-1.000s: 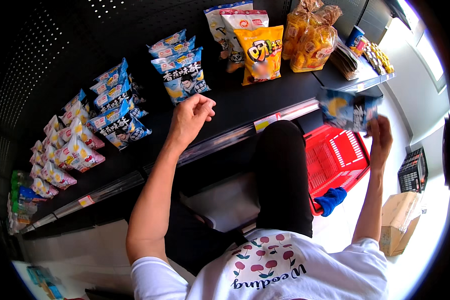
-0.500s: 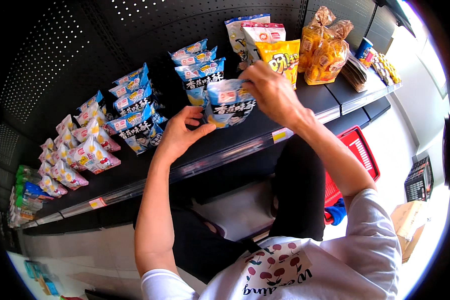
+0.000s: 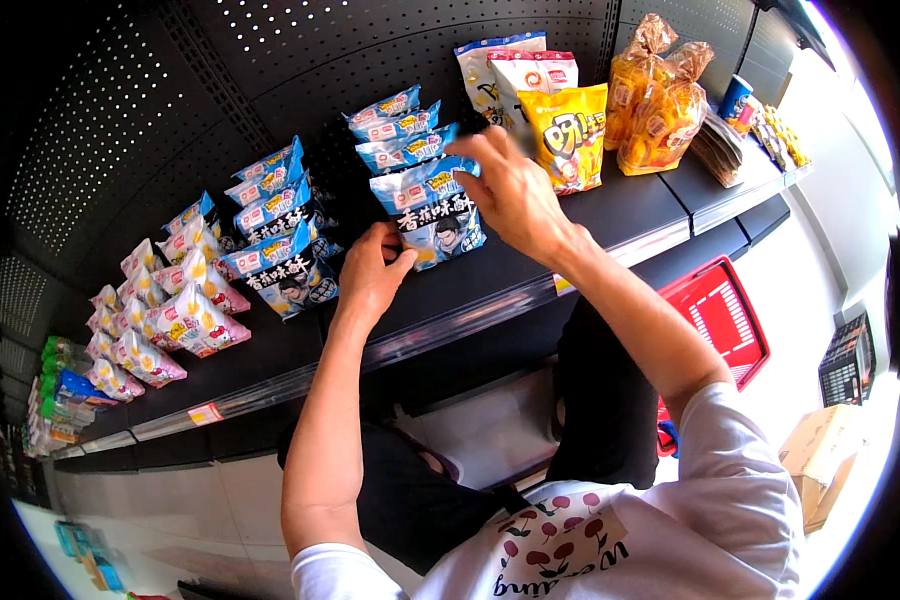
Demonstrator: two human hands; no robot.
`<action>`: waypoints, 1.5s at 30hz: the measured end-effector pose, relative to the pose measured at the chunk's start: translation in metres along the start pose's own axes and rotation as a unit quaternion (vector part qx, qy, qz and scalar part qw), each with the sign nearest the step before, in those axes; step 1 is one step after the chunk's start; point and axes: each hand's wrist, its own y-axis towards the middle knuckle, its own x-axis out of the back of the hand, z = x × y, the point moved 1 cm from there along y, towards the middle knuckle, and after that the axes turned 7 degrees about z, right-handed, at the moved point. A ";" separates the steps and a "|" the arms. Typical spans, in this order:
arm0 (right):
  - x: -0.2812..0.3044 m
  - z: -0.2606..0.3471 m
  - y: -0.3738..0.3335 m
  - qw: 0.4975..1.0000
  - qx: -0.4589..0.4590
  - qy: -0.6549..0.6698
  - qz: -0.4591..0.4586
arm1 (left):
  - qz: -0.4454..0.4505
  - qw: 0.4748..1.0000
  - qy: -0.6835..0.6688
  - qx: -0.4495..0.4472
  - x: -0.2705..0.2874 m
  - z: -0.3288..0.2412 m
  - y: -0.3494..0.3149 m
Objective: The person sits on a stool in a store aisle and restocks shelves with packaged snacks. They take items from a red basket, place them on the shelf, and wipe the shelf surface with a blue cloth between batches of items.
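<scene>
A blue-and-black snack bag (image 3: pixel 432 215) stands upright on the black shelf, at the front of a row of similar blue bags (image 3: pixel 395 128). Its lower left edge is pinched by my left hand (image 3: pixel 372 268), the thumb in front and the fingers partly hidden. By the bag's upper right corner is my right hand (image 3: pixel 520 195), its thumb and slightly blurred forefinger apart with nothing seen between them. Whether the thumb still touches the bag, I cannot tell. A yellow snack bag (image 3: pixel 568 135) stands just right of that hand, with white bags (image 3: pixel 533 75) behind it.
More blue bags (image 3: pixel 280 270) and pink-and-white bags (image 3: pixel 198 318) stand to the left. Bagged yellow snacks (image 3: pixel 660 125) are at the right, in front of a perforated back panel (image 3: pixel 310 60). Below the shelf edge (image 3: pixel 515 312), a red basket (image 3: pixel 715 320) and a cardboard box (image 3: pixel 818 450) are at the right.
The held bag has moved left and back, upright against its row. My right hand's fingers have come off its top edge and spread; the left hand stays at its lower left.
</scene>
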 end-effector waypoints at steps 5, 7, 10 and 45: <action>-0.014 -0.034 -0.054 0.983 -0.106 0.142 -0.057 | -0.012 0.999 -0.023 0.021 -0.003 -0.006 0.001; -0.025 -0.040 -0.070 0.975 -0.155 0.162 0.007 | -0.004 0.998 -0.036 0.046 -0.003 -0.010 -0.001; -0.038 -0.037 -0.075 0.960 -0.193 0.182 0.089 | 0.004 0.997 -0.055 0.058 -0.004 -0.017 -0.004; -0.049 -0.037 -0.085 0.962 -0.201 0.164 0.082 | -0.034 0.994 0.080 0.066 -0.001 -0.017 -0.011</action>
